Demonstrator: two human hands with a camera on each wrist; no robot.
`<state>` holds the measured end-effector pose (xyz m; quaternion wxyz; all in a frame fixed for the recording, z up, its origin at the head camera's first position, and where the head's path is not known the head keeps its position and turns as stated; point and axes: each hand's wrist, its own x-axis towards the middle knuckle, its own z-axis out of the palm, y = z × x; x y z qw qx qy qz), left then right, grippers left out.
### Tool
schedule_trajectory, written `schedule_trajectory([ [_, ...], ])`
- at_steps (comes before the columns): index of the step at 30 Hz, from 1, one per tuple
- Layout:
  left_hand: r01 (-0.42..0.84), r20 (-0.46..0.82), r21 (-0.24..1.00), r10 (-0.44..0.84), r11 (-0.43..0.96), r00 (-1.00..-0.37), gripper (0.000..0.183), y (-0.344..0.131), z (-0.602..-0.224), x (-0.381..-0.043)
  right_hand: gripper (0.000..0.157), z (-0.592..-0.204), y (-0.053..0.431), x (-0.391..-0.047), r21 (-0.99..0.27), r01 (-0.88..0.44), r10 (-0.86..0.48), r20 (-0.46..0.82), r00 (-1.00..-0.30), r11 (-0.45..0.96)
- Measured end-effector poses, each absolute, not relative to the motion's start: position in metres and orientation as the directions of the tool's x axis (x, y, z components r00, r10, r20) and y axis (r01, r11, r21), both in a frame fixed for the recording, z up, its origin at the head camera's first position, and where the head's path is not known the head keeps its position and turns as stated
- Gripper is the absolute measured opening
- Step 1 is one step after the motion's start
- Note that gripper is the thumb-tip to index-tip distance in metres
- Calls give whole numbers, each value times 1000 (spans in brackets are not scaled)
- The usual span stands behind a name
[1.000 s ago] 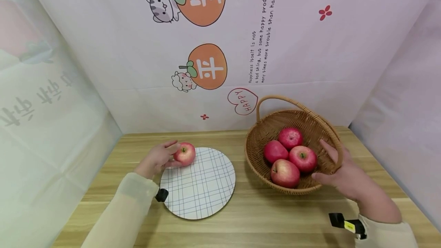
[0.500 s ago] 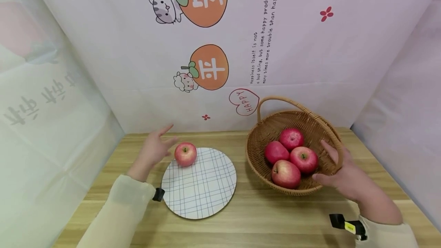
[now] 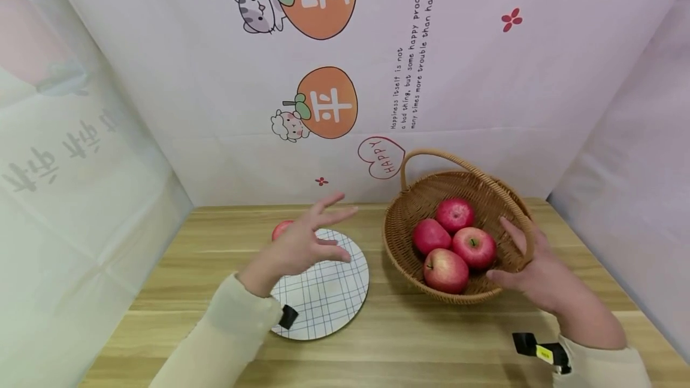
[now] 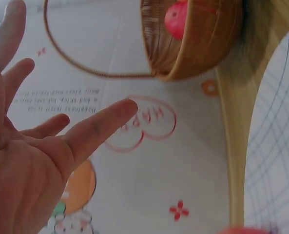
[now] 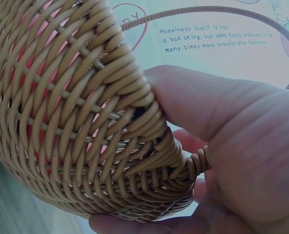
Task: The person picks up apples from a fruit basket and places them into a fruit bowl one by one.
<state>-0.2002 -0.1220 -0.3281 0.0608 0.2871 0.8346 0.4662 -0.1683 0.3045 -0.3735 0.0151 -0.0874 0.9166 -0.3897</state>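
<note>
My left hand point(image 3: 302, 244) is over the round white plate point(image 3: 329, 298) with blue check lines, fingers spread and nothing in them. Behind it, a red apple point(image 3: 281, 230) at the plate's far left edge is mostly hidden. In the left wrist view the palm point(image 4: 27, 165) shows bare, with the basket point(image 4: 210, 44) beyond the fingers. My right hand point(image 3: 544, 277) grips the right rim of the brown wicker basket point(image 3: 396, 235) by the foot of its handle. Thumb and fingers curl round that rim point(image 5: 139, 97) in the right wrist view. Several red apples point(image 3: 447, 271) lie inside.
The tall arched handle point(image 3: 474, 169) stands over the basket. Wood-grain tabletop point(image 3: 409, 340) lies under everything. A printed white cloth point(image 3: 458, 76) hangs right behind the table, with more cloth on the left point(image 3: 97, 196) and right point(image 3: 631, 154).
My left hand lets go of the apple on the plate, lifts back from it, then swings right across the plate toward the basket. The right hand and basket stay put.
</note>
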Motion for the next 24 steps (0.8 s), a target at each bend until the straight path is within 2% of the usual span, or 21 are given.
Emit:
schedule_trajectory([
  [6, 419, 134, 834, 605, 358, -785, 69, -74, -337, -199, 115, -372, 304, -168, -674, -161, -179, 44, -983, 721],
  [14, 546, 130, 722, 692, 425, -710, 73, -26, -355, -199, 117, -371, 302, -167, -635, -172, -182, 49, -982, 753],
  [24, 546, 102, 692, 685, 472, -721, 68, 3, -358, -213, 118, -371, 301, -168, -611, -171, -184, 42, -982, 773],
])
